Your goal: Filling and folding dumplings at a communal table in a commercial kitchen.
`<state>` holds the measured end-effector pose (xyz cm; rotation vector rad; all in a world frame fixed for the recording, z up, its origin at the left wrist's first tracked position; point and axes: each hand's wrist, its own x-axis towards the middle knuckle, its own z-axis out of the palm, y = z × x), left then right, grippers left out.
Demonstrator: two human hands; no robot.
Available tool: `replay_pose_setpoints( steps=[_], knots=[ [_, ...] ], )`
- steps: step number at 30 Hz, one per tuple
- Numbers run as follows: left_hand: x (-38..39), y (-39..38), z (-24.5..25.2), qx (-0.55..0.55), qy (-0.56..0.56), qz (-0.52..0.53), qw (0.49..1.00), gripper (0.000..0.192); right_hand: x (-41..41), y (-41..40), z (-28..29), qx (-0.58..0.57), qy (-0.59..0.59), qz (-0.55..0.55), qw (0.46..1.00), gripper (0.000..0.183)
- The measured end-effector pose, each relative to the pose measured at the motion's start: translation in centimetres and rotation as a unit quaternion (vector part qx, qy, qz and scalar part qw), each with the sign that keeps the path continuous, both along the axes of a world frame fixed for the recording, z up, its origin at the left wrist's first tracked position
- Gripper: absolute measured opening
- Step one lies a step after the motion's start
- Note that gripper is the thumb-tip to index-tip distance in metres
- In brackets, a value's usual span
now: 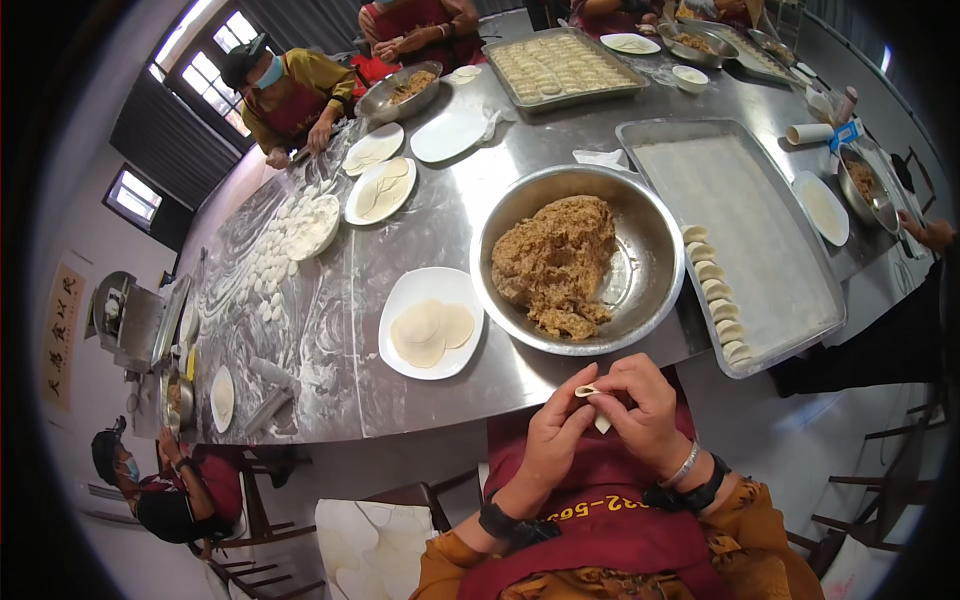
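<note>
Between the fingers of my left hand [553, 431] and my right hand [643, 409] is a folded dumpling [601, 423], pinched by both in front of my dark red apron. My fingers cover most of it; one looped end of the wrapper shows. Just beyond my hands stands a large steel bowl [643, 315] with a mound of brown minced filling [559, 259]. Left of the bowl, a white plate [397, 300] carries a few round dough wrappers [427, 330]. To the right, a metal tray [772, 225] holds a row of folded dumplings [716, 292] along its near left side.
Flour and small dough pieces [274, 259] cover the steel table's [420, 409] left part, with more wrapper plates [382, 191]. A full dumpling tray [562, 67] lies at the back. Co-workers [300, 97] work around the table. A chair [375, 540] stands at my left.
</note>
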<state>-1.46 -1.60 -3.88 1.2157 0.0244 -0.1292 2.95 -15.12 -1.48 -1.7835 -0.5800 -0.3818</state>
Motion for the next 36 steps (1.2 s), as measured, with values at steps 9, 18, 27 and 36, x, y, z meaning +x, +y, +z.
replay_pose_setpoints(
  steps=[9,18,27,36],
  knots=[
    [-0.5,-0.5,0.6,-0.035,-0.034,-0.022,0.999,0.054,-0.1,0.1,0.0,-0.007,-0.028,0.001,1.000,0.018],
    [-0.3,-0.1,0.1,-0.019,-0.037,-0.060,0.997,0.049,-0.3,0.0,0.5,0.001,0.014,0.008,1.000,0.017],
    [-0.3,-0.1,0.3,-0.046,-0.009,-0.058,0.997,0.053,-0.2,-0.1,0.3,-0.024,-0.003,0.015,1.000,0.016],
    [-0.6,-0.3,0.2,-0.061,-0.026,-0.017,0.998,0.052,-0.7,0.5,0.3,0.052,0.090,0.018,0.994,0.016]
  ],
)
